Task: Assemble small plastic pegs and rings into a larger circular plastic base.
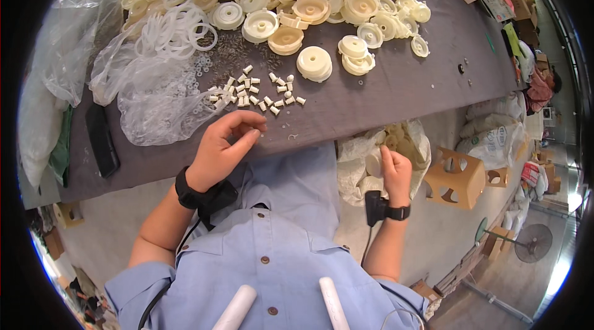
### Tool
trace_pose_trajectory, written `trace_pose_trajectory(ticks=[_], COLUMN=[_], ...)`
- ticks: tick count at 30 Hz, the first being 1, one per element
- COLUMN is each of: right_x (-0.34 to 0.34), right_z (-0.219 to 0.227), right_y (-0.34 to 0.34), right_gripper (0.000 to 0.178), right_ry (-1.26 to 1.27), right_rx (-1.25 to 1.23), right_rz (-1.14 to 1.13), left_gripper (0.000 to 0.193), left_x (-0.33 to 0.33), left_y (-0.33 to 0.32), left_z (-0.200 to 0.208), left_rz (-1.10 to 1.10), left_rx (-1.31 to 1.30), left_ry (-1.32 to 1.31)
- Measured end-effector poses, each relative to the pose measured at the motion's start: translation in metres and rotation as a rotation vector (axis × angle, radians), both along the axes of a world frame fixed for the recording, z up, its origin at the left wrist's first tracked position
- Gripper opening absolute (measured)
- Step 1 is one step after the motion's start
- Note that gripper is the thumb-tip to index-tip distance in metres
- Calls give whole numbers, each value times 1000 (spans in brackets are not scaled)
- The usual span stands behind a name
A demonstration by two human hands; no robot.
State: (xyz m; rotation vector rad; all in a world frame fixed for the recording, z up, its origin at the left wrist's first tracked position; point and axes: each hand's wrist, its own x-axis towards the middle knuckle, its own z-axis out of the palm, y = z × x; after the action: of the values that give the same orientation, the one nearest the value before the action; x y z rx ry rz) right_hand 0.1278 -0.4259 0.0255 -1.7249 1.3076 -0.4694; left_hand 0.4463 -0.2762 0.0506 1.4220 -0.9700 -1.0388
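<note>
My left hand (226, 147) hovers over the near table edge, fingers loosely curled and the thumb apart from them; nothing shows in its grip. Just beyond it lie several small white plastic pegs (275, 109). Lower on the right, my right hand (397, 175) is closed on a round cream plastic disc (374, 163), thumb uppermost; its other fingers are mostly hidden. This disc is above the mouth of an open white woven sack (354, 184) with cream parts inside. On the table stand a short stack of cream round parts (314, 64) and another pair of round parts (356, 56).
A large heap of cream wheel-like parts (309, 5) covers the far table. Clear plastic bags hold white rings (176, 33) and small washers (201, 64), beside scattered metal screws (232, 51). A black phone (102, 140) lies left. A brown stool (455, 178) stands beyond the sack.
</note>
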Motion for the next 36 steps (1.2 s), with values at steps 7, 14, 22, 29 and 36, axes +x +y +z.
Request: trace_pose_trajectory(ticks=[7,14,22,29,36], right_x=[21,159,196,193,184], right_z=[12,28,5,2,-7], right_y=[-11,-19,-35,-18,9], right_gripper=[25,12,36,34,22], right_ry=[292,-61,83,-118,-203], right_rx=[-209,-474,-779,-700,-667], right_rz=[-190,244,257,245,142], left_gripper=[17,24,23,20,18], left_x=[22,39,50,55,51], left_y=[-7,-1,4,-21,-70], left_z=[3,2,1,8,7], left_rz=[-12,240,222,125,-16], left_rx=[-26,29,96,-31,-128], left_ry=[-291,-975,-729,-835,-971])
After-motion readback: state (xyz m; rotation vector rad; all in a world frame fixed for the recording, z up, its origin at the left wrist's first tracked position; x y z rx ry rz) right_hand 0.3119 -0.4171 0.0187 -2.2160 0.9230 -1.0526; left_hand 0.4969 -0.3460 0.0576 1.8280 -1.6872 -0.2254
